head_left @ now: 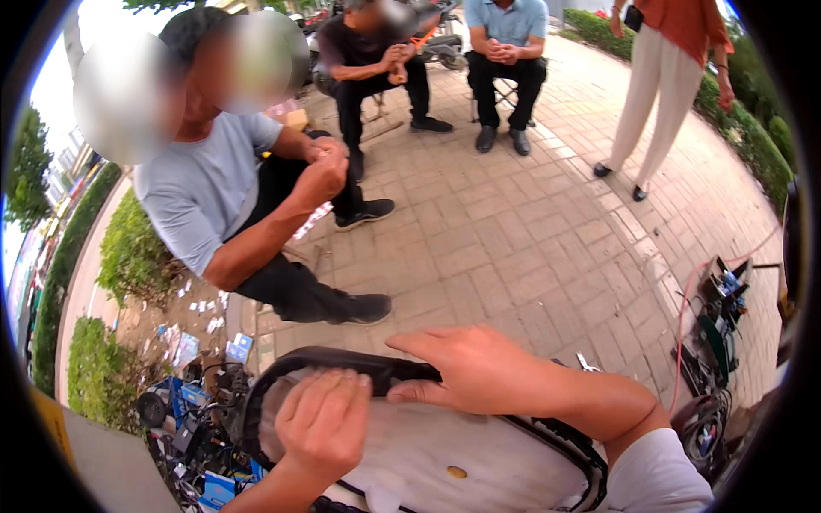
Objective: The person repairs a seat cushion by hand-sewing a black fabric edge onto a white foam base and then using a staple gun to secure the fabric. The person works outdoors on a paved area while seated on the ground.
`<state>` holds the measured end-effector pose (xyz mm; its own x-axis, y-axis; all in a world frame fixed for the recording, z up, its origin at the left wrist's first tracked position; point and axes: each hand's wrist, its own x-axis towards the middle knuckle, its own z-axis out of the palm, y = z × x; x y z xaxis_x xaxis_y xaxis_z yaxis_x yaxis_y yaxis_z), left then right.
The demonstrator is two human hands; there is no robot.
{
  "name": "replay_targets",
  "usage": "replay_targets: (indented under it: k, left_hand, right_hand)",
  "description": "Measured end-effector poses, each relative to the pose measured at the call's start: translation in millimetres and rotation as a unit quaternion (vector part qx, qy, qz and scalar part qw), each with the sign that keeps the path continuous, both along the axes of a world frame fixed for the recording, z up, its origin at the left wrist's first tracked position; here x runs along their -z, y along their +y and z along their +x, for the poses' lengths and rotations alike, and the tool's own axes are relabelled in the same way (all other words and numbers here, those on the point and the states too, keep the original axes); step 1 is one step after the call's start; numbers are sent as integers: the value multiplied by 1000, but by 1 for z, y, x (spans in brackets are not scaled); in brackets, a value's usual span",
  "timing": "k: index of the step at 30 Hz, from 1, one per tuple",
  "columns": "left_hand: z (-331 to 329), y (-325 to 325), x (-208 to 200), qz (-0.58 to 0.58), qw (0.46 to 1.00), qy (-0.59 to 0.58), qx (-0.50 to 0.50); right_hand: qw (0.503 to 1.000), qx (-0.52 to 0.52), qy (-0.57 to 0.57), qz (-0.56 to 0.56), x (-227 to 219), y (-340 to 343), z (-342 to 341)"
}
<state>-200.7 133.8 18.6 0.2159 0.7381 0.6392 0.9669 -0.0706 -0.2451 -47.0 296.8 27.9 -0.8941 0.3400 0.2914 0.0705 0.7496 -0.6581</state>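
Observation:
In front of me lies a long rounded seat point(505, 453) that looks like a scooter seat turned underside up. Its pale inner face has a small yellow oval spot. A black cover point(295, 363) wraps the rim. My left hand point(321, 419) curls its fingers together over the far left part of that rim. Across the far edge, my right hand point(470, 372) has its index finger stretched out and its thumb apart, with the black rim between them. Its other fingers are mostly hidden. The near end of the seat runs out of view.
A silver hand tool point(587, 362) lies beyond the right forearm. Tools and a box point(723, 286) stand at the right near a red hose point(682, 325). Blue and black parts point(192, 427) are heaped at left. Three seated people and one standing person surround the brick paving point(496, 256).

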Motion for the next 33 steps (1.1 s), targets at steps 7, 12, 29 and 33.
replay_targets:
  k: [7,12,29,33]
  left_hand:
    - [3,-24,-10,-59,995,34,-67]
    - [9,-18,-12,-41,996,62,-54]
    - [9,-41,8,68,992,2,-103]
    - [7,-51,9,72,992,-14,-103]
  right_hand:
    - [867,478,47,-134,106,143,168]
    - [723,615,-250,-191,365,102,362]
    - [805,447,-366,-135,546,28,388]
    - [781,431,-436,-117,425,21,327]
